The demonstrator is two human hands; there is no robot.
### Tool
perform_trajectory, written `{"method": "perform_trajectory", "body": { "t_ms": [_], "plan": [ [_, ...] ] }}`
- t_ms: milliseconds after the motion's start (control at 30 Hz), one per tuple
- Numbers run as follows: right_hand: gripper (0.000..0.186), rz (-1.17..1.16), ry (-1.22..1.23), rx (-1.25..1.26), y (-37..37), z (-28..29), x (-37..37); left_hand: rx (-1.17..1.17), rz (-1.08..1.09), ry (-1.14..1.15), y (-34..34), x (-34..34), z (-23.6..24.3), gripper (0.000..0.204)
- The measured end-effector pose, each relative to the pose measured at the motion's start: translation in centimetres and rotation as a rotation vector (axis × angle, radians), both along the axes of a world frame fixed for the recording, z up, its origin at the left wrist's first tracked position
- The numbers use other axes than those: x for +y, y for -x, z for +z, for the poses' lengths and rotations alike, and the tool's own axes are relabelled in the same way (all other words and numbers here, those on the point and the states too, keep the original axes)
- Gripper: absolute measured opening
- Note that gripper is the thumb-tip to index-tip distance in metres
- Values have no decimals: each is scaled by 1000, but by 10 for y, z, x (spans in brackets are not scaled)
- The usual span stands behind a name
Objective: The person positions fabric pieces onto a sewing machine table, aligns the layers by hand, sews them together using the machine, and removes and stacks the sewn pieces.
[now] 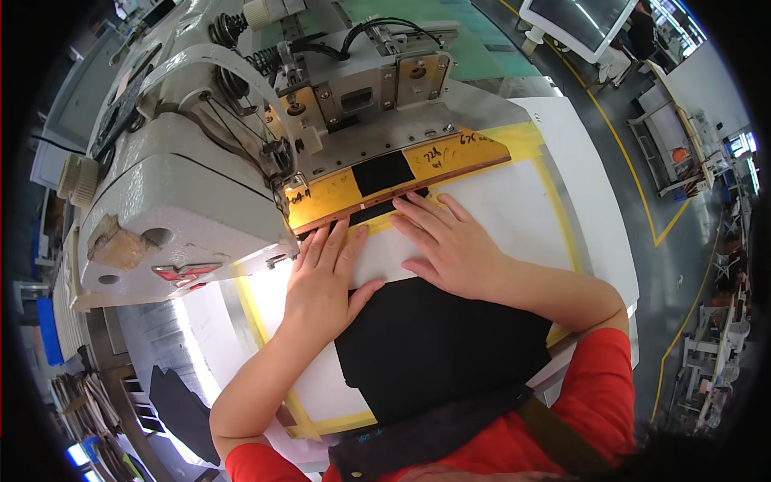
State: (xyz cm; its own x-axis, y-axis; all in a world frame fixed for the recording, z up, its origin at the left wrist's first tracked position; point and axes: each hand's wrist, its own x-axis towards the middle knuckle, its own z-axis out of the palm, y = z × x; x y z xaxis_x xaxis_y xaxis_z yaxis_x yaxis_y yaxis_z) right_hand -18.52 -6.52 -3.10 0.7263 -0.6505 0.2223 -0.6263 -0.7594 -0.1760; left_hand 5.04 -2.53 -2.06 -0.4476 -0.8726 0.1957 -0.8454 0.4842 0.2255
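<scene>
My left hand lies flat with fingers stretched, its fingertips at the lower edge of a yellow clamp plate on a sewing machine. My right hand is spread flat too, further right along that same edge. Between the hands a strip of black fabric shows at the plate's edge. Part of the fingertips' contact is hidden by the plate. A larger black fabric piece lies nearer me, below both hands, on a white board bordered with yellow tape.
The white sewing machine head stands close at the left of my left hand. More dark fabric pieces rest at the lower left. A screen stands at the back right, and a white cart on the floor beyond.
</scene>
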Motion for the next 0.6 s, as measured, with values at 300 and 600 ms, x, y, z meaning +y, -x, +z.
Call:
{"method": "perform_trajectory", "body": {
  "t_ms": [300, 600],
  "plan": [
    [61, -36, -14, -29, 0, -1, 2, -45, 48, 22, 0, 11, 4, 67],
    [61, -65, -1, -16, -3, 3, 2, 11, 89, -16, -4, 18, 1, 66]
  ]
}}
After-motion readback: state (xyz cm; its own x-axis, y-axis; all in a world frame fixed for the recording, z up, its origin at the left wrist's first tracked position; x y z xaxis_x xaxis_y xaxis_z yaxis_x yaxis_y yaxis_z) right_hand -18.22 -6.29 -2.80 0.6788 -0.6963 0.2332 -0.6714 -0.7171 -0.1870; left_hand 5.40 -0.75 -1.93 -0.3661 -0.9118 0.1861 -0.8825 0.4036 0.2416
